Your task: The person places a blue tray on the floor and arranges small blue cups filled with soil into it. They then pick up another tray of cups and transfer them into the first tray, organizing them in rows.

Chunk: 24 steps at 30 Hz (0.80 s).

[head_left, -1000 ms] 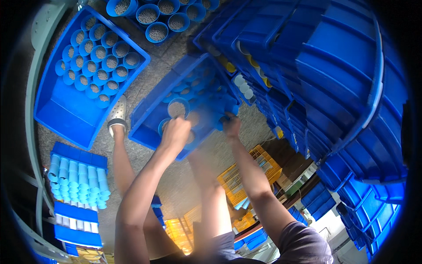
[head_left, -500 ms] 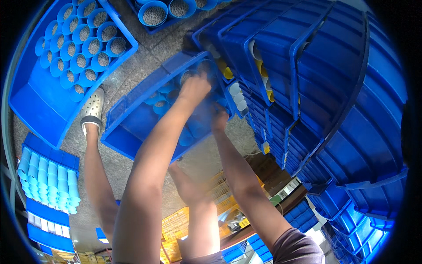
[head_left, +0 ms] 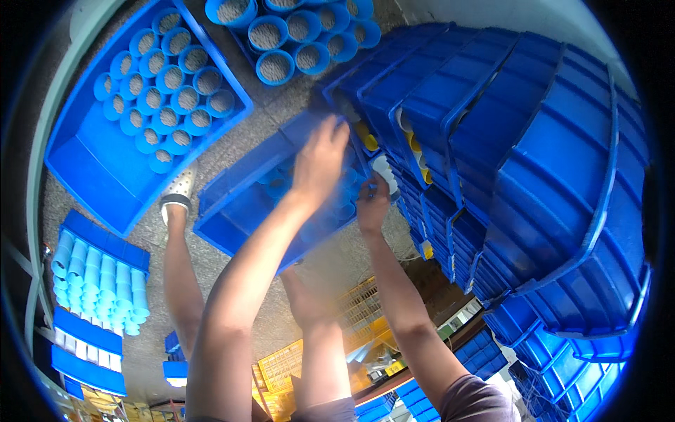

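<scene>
I am looking down at a blue tray (head_left: 242, 204) at frame centre, lying on the floor against a tall stack of bins (head_left: 534, 176) on the right. My left hand (head_left: 320, 158) is resting spread on its far rim, fingers released; my right hand (head_left: 371, 204) is curling at the near corner, though I cannot tell what it grips. The tray is looking stiff, light plastic, best held by its rims. It is holding a few blue cups (head_left: 278, 184); the upper-left tray (head_left: 98, 165) is carrying rows of filled cups (head_left: 169, 91).
</scene>
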### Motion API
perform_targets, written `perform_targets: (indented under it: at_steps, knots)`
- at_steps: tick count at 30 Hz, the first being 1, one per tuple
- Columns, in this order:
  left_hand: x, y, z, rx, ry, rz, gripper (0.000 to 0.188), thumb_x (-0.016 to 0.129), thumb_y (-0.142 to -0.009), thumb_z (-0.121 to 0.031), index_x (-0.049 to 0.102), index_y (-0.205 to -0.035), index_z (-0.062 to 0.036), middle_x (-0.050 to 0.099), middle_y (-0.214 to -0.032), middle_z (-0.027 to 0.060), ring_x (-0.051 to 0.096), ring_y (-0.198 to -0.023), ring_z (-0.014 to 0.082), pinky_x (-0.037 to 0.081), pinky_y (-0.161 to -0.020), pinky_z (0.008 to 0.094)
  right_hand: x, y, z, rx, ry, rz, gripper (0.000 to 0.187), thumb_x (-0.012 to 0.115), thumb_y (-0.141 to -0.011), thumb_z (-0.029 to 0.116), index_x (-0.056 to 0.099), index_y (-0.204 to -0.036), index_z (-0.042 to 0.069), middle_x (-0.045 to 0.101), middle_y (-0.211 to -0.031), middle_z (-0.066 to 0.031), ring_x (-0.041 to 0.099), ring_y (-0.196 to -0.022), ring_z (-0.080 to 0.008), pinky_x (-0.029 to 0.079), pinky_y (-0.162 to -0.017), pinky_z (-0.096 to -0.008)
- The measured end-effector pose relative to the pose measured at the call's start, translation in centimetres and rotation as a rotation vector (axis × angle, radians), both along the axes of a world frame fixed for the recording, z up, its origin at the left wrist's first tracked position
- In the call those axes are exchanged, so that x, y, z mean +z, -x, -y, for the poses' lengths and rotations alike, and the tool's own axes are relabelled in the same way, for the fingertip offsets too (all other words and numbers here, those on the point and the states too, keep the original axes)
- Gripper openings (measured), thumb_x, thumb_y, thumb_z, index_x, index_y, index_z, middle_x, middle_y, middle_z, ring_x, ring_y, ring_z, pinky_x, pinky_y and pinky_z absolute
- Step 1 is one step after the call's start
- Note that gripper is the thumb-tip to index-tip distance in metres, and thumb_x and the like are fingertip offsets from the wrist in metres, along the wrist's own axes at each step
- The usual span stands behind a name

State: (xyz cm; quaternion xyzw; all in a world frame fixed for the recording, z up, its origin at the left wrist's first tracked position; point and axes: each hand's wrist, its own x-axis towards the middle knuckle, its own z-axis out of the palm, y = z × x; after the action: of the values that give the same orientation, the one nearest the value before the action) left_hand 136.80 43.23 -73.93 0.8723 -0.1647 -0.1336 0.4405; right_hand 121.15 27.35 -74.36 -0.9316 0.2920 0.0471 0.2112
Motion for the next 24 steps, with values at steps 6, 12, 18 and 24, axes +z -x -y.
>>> perform_targets:
  at_steps: [6,12,18,24]
  knots:
    - [3.0,-16.7,-7.6,0.571,-0.087,0.319,0.054,0.066,-0.090,-0.013,0.052,-0.143,-0.0201,0.039,-0.144,0.0249,0.063,-0.107,0.0379,0.054,-0.089,0.0424,5.6,-20.3,-5.9,0.246,-0.101,0.317,0.042,0.060,-0.089,-0.003,0.057,-0.130,0.004,0.057,-0.123,-0.0211,0.061,-0.110,-0.0372,0.051,-0.091,-0.0435]
    - [4.5,-23.4,-7.0,0.417,-0.108,-0.072,0.055,0.064,-0.089,-0.010,0.051,-0.142,-0.0110,0.050,-0.124,0.0270,0.060,-0.103,0.0471,0.050,-0.090,0.0509,3.3,-40.1,-6.7,0.622,0.349,0.672,0.031,0.056,-0.084,-0.001,0.067,-0.112,0.004,0.056,-0.126,-0.0254,0.066,-0.097,-0.0426,0.055,-0.084,-0.0460]
    - [5.7,-24.4,-8.4,0.324,-0.153,-0.001,0.052,0.065,-0.086,-0.005,0.056,-0.138,-0.0101,0.049,-0.122,0.0227,0.063,-0.093,0.0443,0.053,-0.084,0.0495,0.0,-45.4,-5.3,0.665,0.263,0.180,0.031,0.053,-0.082,-0.003,0.068,-0.107,0.005,0.054,-0.128,-0.0290,0.065,-0.097,-0.0471,0.055,-0.084,-0.0499]
    - [3.6,-25.8,-7.4,0.341,-0.234,0.007,0.054,0.067,-0.084,-0.004,0.056,-0.136,-0.0079,0.052,-0.128,0.0297,0.063,-0.104,0.0452,0.052,-0.090,0.0493,-3.2,-46.1,-3.7,0.659,0.218,0.088,0.027,0.051,-0.083,-0.002,0.071,-0.101,0.005,0.057,-0.123,-0.0296,0.066,-0.096,-0.0457,0.055,-0.084,-0.0500]
